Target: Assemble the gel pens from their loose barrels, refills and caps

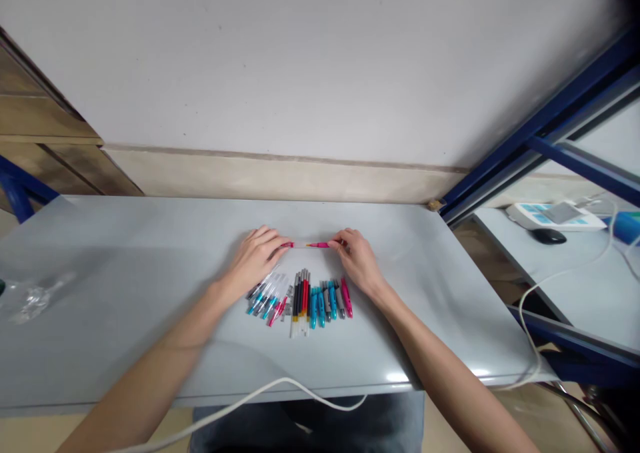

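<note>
Between my hands a pink pen (301, 245) with a clear middle lies level above the grey table. My left hand (261, 253) pinches its clear-barrelled left part, and my right hand (356, 256) pinches the pink right end. Nearer to me are clear pen barrels (270, 298) with blue, pink and dark tips, fanned out below my left hand. Beside them stands a row of ink refills (301, 300), black and red. To the right, by my right wrist, lie several blue, grey and pink pen parts (330, 301).
A crumpled clear plastic bag (35, 301) lies at the table's left. A white cable (280, 381) crosses the front edge. Beyond the blue frame (530, 130) at the right are a white device (557, 214) and a black mouse (549, 236). A wall stands behind the table.
</note>
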Action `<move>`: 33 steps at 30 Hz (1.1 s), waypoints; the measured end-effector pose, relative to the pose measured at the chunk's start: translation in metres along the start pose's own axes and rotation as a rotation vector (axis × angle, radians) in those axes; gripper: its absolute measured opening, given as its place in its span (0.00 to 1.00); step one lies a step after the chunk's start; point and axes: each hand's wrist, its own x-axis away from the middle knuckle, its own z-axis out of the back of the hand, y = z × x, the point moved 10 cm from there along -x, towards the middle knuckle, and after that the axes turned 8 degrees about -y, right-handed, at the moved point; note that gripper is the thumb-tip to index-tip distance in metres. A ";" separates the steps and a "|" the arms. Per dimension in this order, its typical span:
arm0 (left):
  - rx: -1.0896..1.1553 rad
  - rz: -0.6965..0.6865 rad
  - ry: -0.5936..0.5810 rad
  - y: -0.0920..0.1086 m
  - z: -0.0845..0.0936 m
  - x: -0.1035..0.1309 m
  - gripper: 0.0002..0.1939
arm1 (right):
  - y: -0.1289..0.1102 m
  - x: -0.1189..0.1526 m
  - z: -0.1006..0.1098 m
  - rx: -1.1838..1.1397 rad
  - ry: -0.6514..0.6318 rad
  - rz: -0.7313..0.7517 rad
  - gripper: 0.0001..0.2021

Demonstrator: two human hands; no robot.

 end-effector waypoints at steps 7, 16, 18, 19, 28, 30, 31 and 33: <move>0.033 0.016 0.022 -0.008 -0.001 0.000 0.12 | 0.011 -0.003 -0.008 0.011 -0.049 -0.017 0.06; -0.112 0.225 -0.260 -0.023 -0.001 0.009 0.19 | -0.044 0.015 -0.007 0.110 -0.031 0.092 0.07; -0.124 0.219 -0.341 -0.022 -0.007 0.012 0.18 | -0.059 0.021 -0.024 0.173 -0.125 0.117 0.10; -0.121 0.216 -0.359 -0.021 -0.009 0.013 0.17 | -0.063 0.023 -0.033 0.206 -0.170 0.122 0.12; -0.094 0.214 -0.384 -0.016 -0.015 0.012 0.11 | -0.043 0.020 -0.041 0.230 -0.244 0.034 0.14; -0.088 0.222 -0.382 -0.016 -0.014 0.012 0.12 | -0.045 0.020 -0.040 0.212 -0.244 0.036 0.15; -0.084 0.226 -0.385 -0.016 -0.013 0.012 0.13 | -0.047 0.020 -0.039 0.205 -0.248 0.040 0.16; -0.077 0.234 -0.385 -0.018 -0.013 0.013 0.14 | -0.050 0.020 -0.040 0.192 -0.253 0.052 0.16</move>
